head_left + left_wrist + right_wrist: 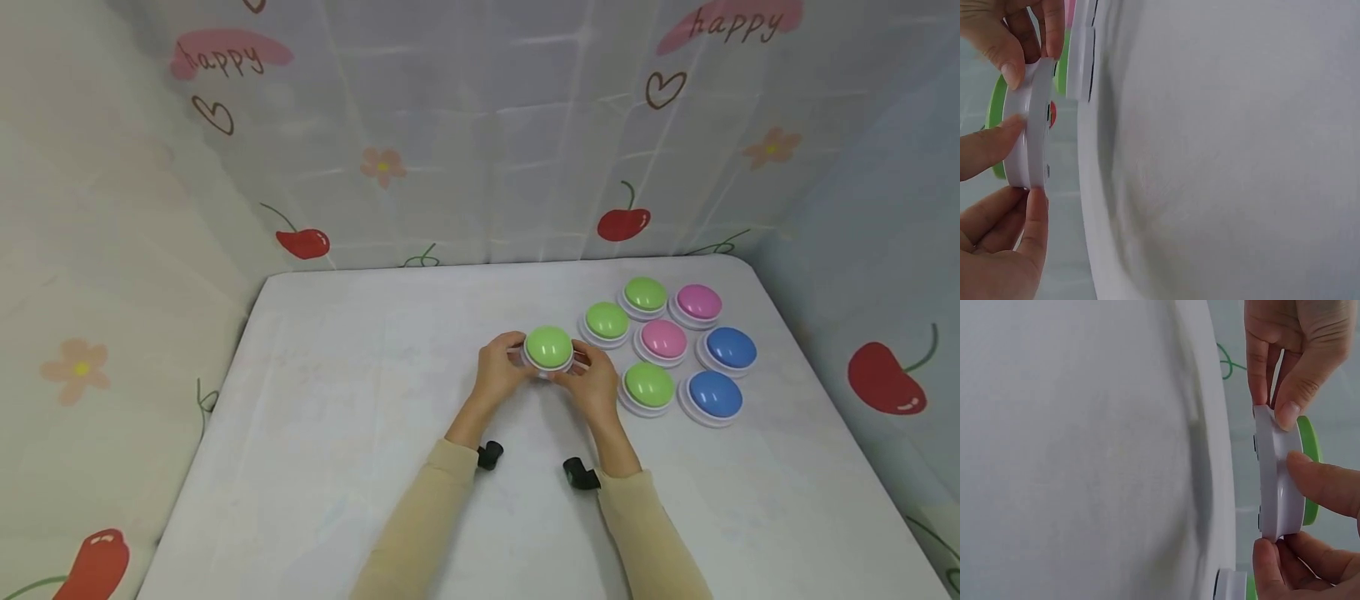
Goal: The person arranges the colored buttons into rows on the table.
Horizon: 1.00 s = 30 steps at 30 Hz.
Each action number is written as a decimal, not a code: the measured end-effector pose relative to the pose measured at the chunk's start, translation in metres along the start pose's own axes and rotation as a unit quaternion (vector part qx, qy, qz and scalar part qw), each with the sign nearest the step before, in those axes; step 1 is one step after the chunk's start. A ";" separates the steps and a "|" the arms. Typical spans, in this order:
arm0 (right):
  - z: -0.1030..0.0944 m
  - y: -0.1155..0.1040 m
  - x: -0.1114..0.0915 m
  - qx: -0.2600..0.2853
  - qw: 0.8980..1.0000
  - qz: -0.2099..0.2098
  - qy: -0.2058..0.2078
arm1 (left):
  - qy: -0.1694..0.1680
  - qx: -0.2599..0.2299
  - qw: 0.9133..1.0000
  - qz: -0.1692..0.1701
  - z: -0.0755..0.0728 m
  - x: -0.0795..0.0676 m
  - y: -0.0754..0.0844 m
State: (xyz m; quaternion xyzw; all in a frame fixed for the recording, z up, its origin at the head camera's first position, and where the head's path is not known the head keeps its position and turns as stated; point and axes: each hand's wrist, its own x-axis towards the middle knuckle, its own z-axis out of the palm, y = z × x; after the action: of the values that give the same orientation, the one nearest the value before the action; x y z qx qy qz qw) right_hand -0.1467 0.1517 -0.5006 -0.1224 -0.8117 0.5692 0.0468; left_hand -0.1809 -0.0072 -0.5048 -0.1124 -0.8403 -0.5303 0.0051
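Note:
A round push button [548,348] with a green dome and white base is held between both hands, raised off the tabletop. My left hand [498,367] grips the base from the left, thumb along its near side. From the right, my right hand [595,382] pinches the same base with thumb and fingers. In the left wrist view the white base [1029,125] stands edge-on with fingertips at both ends. The right wrist view shows dark spots on the underside of the base [1269,475].
Right of the hands, several similar buttons stand close together: green [650,386], pink [663,340] and blue [716,395] ones among them. They sit on a white table [337,400]. Printed curtains [487,142] hang behind and at the sides.

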 end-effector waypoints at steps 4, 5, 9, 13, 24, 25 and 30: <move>0.006 -0.011 0.002 0.000 1.000 -0.018 -0.009 | 0.015 -0.009 1.000 0.009 -0.012 0.001 0.001; 0.008 -0.013 0.003 -0.002 1.000 -0.023 -0.011 | 0.018 -0.010 1.000 0.009 -0.015 0.001 0.001; 0.018 -0.022 0.008 -0.011 0.999 -0.036 -0.018 | 0.037 -0.020 0.999 0.005 -0.027 0.002 -0.001; 0.029 -0.030 0.012 -0.016 0.998 -0.043 -0.030 | 0.059 -0.020 0.998 0.002 -0.039 0.002 -0.001; 0.063 -0.051 0.019 -0.013 0.996 -0.059 -0.064 | 0.104 -0.003 0.994 -0.031 -0.071 -0.001 -0.007; 0.066 -0.052 0.020 -0.013 0.996 -0.060 -0.068 | 0.108 -0.002 0.994 -0.034 -0.074 -0.001 -0.008; 0.083 -0.060 0.024 -0.018 0.994 -0.071 -0.080 | 0.131 -0.006 0.991 -0.042 -0.087 -0.004 -0.012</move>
State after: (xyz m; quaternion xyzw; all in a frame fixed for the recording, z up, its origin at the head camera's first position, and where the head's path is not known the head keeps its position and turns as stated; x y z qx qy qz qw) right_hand -0.1965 0.0623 -0.4754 -0.0189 -0.8297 0.5576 0.0201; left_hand -0.1890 -0.0912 -0.4781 -0.0068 -0.8333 -0.5451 0.0919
